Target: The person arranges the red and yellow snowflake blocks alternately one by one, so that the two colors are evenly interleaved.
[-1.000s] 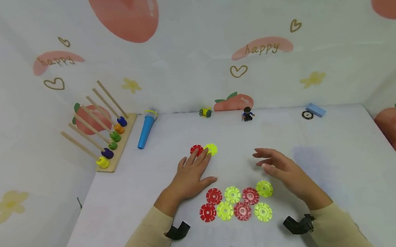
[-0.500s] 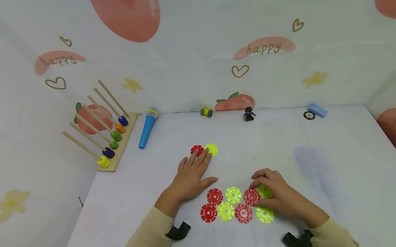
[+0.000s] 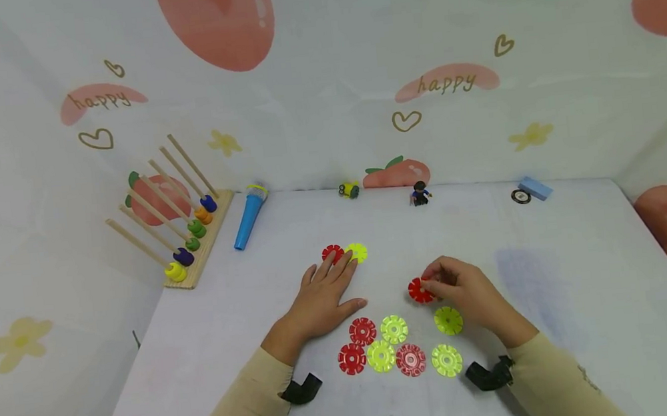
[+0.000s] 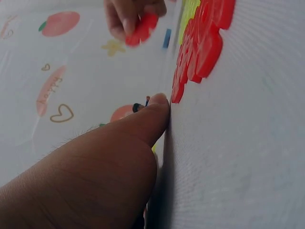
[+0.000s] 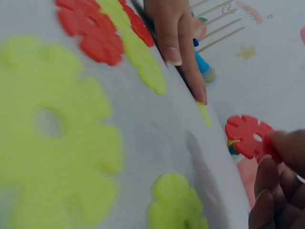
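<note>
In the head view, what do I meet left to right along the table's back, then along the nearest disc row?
Back: bead rack, blue microphone, yellow toy, toy figure, small wheel, blue block. Nearest row: red disc, first yellow disc, pinkish disc, second yellow disc.

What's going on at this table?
A person is handling flat plastic discs with both hands. The right hand pinches a red disc and holds it off the table. The left hand rests on the table, its fingertips over a far pair, one red and one yellow. Closer to the person lie three more red discs and four yellow discs. A toy microphone and a bead stand sit toward the back left.
</note>
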Action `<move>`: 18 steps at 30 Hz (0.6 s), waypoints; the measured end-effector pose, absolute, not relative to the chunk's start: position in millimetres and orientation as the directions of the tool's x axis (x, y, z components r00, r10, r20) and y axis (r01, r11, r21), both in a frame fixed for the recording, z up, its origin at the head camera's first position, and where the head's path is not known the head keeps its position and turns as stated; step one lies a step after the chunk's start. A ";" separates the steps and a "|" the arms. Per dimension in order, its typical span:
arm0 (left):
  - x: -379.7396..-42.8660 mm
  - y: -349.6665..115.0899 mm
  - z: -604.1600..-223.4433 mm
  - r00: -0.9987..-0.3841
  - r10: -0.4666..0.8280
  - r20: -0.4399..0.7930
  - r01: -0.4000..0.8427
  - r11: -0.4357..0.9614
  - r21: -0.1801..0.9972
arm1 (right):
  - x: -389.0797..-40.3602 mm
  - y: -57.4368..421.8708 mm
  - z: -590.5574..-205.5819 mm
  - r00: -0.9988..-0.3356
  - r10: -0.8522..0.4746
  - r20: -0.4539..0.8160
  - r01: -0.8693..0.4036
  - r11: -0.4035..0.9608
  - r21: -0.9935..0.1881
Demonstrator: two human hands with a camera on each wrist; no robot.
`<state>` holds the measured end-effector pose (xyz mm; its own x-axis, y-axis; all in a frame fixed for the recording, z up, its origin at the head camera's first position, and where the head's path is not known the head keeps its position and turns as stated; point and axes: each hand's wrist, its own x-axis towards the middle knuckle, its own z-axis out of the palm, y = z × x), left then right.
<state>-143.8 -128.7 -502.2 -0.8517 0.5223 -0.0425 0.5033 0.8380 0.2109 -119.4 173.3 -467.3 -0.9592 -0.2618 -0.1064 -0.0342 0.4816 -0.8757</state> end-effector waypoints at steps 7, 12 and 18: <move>-144.4 -128.8 -503.3 -0.848 0.528 -0.050 0.502 0.830 0.243 | -167.1 150.5 -476.1 -0.956 -0.216 -0.200 0.088 0.440 -0.894; -146.3 -128.9 -506.6 -0.851 0.523 -0.046 0.501 0.835 0.230 | -177.0 137.3 -479.8 -0.955 -0.204 -0.216 0.105 0.445 -0.889; -145.9 -131.7 -505.7 -0.851 0.522 -0.047 0.500 0.836 0.226 | -162.1 128.4 -472.4 -0.935 -0.348 -0.064 -0.256 0.790 -0.557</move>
<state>-145.9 -131.7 -505.7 -0.8514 0.5225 -0.0472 0.5004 0.8359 0.2256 -162.1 128.4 -472.4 -0.9354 -0.3478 -0.0638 -0.2558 0.7900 -0.5572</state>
